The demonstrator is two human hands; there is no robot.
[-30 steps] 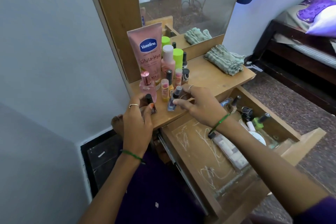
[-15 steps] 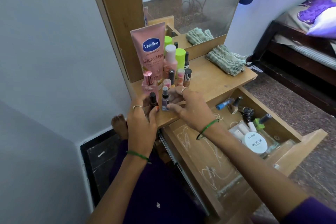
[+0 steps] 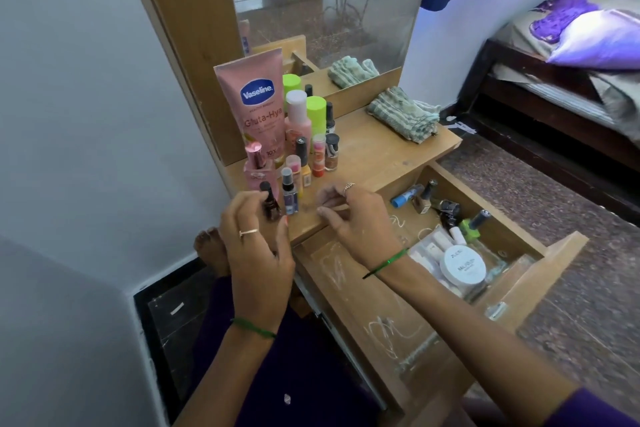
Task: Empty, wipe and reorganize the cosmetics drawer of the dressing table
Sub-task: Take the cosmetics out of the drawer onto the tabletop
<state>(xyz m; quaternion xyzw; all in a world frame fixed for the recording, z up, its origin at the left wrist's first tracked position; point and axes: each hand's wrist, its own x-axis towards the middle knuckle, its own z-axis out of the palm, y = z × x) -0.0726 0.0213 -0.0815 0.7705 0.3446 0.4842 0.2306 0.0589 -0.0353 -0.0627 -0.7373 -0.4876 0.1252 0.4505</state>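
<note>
Left hand [image 3: 258,246] pinching dark nail polish bottle [image 3: 270,201], right hand [image 3: 349,215] seemingly empty, drawer [image 3: 561,253] open

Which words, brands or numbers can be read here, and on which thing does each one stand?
"Vaseline": pink tube, blue badge.
"Gluta-Hya": same tube, below the badge.
"10X": same tube, near its foot.
White jar in the drawer: lid print too blurred to read.
Small bottles on the tabletop: labels too small to read.

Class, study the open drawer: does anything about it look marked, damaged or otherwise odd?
Yes. The drawer floor carries white scribble-like scratches across its bare wood, and the remaining bottles lie jumbled at its far end, not standing.
</note>
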